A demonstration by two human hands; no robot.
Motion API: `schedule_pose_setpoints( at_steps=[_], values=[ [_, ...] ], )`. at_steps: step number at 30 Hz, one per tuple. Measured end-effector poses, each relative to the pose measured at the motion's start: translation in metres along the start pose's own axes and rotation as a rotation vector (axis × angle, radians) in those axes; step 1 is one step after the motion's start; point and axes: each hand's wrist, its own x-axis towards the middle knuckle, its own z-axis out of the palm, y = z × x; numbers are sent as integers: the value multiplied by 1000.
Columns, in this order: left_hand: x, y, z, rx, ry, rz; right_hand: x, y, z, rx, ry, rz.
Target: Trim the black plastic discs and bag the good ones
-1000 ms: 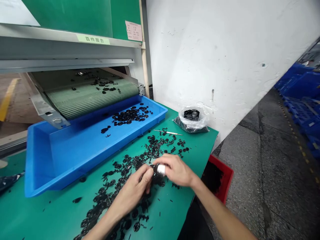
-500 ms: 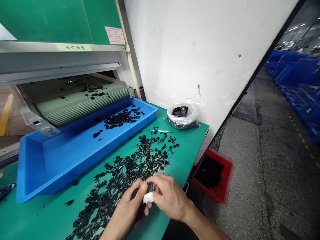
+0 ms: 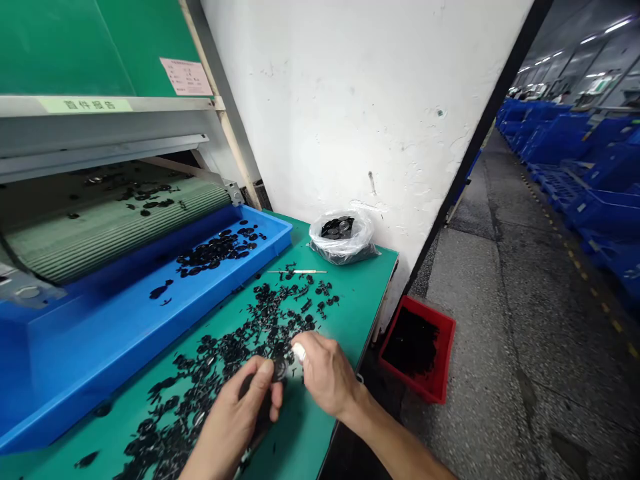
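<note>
My left hand (image 3: 235, 413) is closed around a small black round plastic part (image 3: 279, 368), thumb pressed on it, with more dark pieces hidden in the palm. My right hand (image 3: 323, 373), one fingertip wrapped in white tape, pinches the same part from the right side. Both hands hover just above a scatter of several small black plastic parts (image 3: 235, 347) spread across the green table (image 3: 350, 293).
A blue tray (image 3: 125, 320) holding black parts lies under a ribbed conveyor belt (image 3: 110, 227) at the left. A plastic bag of parts (image 3: 343, 237) rests by the white wall, a thin metal tool (image 3: 297, 271) before it. A red bin (image 3: 417, 347) stands on the floor.
The view has swung right and down. Both hands stayed together on the small part, shifting slightly toward the table's near edge; the right hand's taped finger turned upward.
</note>
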Motion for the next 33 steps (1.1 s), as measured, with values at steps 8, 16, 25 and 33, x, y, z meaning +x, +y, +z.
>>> schedule_pose_setpoints(
  at_steps=[8, 16, 25, 33],
  values=[
    [104, 128, 39, 558, -14, 697, 22, 27, 14, -204, -62, -225],
    [253, 174, 97, 801, -184, 826, 23, 36, 14, -101, 87, -296],
    [233, 181, 78, 706, -379, 927, 33, 87, -17, -52, 410, 273],
    [85, 95, -44, 543, 157, 726, 78, 60, 33, -32, 78, -5]
  ],
)
